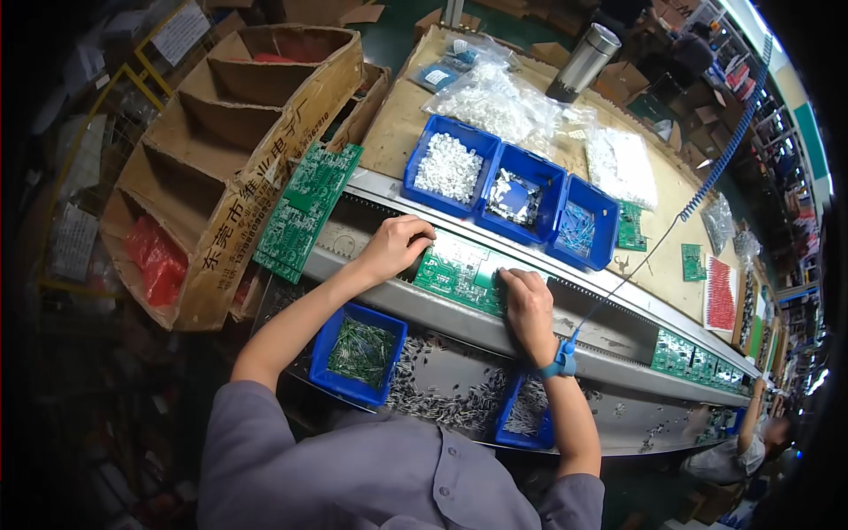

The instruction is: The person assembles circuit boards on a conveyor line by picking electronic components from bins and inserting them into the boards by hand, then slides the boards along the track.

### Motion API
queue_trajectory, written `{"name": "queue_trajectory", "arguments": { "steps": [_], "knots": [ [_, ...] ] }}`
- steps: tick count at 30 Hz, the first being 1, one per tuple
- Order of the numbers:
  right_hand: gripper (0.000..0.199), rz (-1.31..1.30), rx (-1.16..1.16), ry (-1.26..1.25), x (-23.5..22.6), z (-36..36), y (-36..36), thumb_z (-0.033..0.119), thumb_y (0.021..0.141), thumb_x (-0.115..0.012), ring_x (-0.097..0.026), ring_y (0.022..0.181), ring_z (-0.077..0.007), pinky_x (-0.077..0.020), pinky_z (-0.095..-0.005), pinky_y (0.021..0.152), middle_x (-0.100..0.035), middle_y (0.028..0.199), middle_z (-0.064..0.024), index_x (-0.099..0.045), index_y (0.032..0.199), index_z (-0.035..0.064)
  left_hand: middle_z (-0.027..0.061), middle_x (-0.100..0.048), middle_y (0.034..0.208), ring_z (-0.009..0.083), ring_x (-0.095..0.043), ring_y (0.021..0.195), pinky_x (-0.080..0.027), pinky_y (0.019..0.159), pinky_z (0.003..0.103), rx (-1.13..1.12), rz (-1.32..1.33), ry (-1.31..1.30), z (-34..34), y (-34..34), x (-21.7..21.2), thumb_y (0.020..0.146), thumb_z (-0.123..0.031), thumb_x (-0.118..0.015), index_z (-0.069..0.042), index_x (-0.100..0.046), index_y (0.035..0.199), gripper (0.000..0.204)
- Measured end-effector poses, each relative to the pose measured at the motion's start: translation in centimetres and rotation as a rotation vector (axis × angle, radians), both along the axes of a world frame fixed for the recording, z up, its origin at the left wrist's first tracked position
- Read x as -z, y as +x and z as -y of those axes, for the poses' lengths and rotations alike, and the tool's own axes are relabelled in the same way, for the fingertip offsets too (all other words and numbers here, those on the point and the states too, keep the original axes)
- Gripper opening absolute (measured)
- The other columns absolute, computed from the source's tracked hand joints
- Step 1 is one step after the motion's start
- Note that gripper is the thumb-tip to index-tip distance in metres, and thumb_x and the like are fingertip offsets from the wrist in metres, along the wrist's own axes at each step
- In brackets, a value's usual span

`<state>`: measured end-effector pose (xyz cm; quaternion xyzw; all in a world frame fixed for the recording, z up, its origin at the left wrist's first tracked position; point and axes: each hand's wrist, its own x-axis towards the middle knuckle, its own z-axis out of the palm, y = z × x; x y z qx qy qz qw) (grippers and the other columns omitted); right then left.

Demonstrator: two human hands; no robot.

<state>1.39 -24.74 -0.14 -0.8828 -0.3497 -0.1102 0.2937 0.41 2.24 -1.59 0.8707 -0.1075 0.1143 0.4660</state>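
Note:
A green circuit board (461,272) lies in the conveyor rail in front of me, between my two hands. My left hand (395,247) is closed, its fingertips pinched at the far left corner of the board. Curled over the right end of the board, my right hand (529,306) has its fingertips at the edge; a blue wrist strap (562,360) with a coiled cord is on that wrist. Whether either hand also holds a small part is hidden by the fingers. Beyond the rail stand blue bins with white connectors (448,168), white-and-dark parts (512,196) and blue parts (577,228).
More circuit boards lie at the left (305,212) and farther along the rail (696,360). A divided cardboard box (238,199) stands left. Nearer me are bins of leaded parts (359,353) and loose components (446,389). A steel flask (585,62) stands behind; a co-worker (738,455) is at the right.

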Motion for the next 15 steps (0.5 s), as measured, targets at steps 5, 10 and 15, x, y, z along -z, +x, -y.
{"name": "queue_trajectory", "arguments": {
  "steps": [5,10,15],
  "knots": [
    [0.032,0.009,0.0,-0.009,-0.47,0.05,0.0,-0.007,0.072,-0.057,-0.058,0.08,-0.03,-0.0481,-0.0383,0.071,-0.063,0.093,-0.0132,-0.064,0.102,0.0006,0.011,-0.064,0.081,0.0206,-0.06,0.067,-0.047,0.06,0.03,0.003,0.002,0.003,0.19,0.05,-0.36,0.079,-0.002,-0.061,0.002,-0.064,0.086,0.008],
    [0.032,0.011,-0.001,-0.02,-0.25,0.16,0.11,-0.006,0.072,-0.057,-0.057,0.081,-0.0294,-0.0484,-0.0379,0.072,-0.063,0.093,-0.0127,-0.064,0.102,0.0002,0.0138,-0.062,0.082,0.0292,-0.061,0.074,-0.048,0.066,0.035,0.002,0.089,0.101,0.32,0.04,-0.26,0.079,-0.001,-0.061,0.003,-0.062,0.085,0.008],
    [0.033,0.011,-0.005,-0.024,-0.17,0.03,-0.01,-0.007,0.07,-0.057,-0.057,0.082,-0.0295,-0.0485,-0.0379,0.072,-0.063,0.094,-0.0128,-0.063,0.102,0.0001,0.0154,-0.062,0.083,0.032,-0.062,0.076,-0.049,0.067,0.037,-0.015,0.065,0.115,0.66,-0.05,-0.23,0.078,0.0,-0.06,0.003,-0.061,0.085,0.007]
  ]
}}
